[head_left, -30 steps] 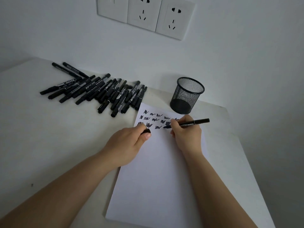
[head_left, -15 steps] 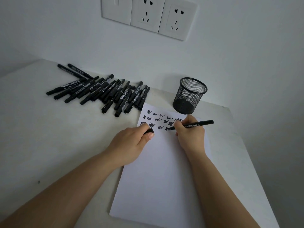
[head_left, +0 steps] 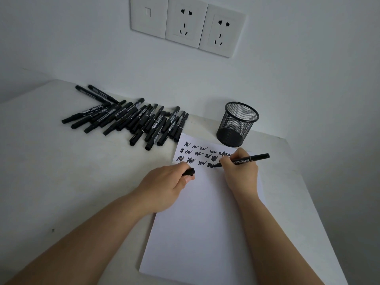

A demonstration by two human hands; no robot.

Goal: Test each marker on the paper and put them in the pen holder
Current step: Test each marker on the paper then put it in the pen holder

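My right hand (head_left: 241, 173) grips a black marker (head_left: 254, 158) like a pen, its tip touching the white paper (head_left: 201, 227) at the end of the third row of black scribbles. My left hand (head_left: 164, 188) rests on the paper's left edge and holds the marker's black cap (head_left: 189, 171) between thumb and fingers. A black mesh pen holder (head_left: 236, 124) stands just beyond the paper's top right corner; no marker shows inside it. A pile of several black markers (head_left: 133, 120) lies on the table to the left of the paper.
The white table (head_left: 61, 177) stands against a grey wall. Its right edge runs close to the paper and the holder. A strip of wall sockets (head_left: 189, 25) sits high above the table.
The view has shifted slightly. My right hand keeps the marker's tip on the paper near the same scribble, which looks a little darker. My left hand stays put with the cap.
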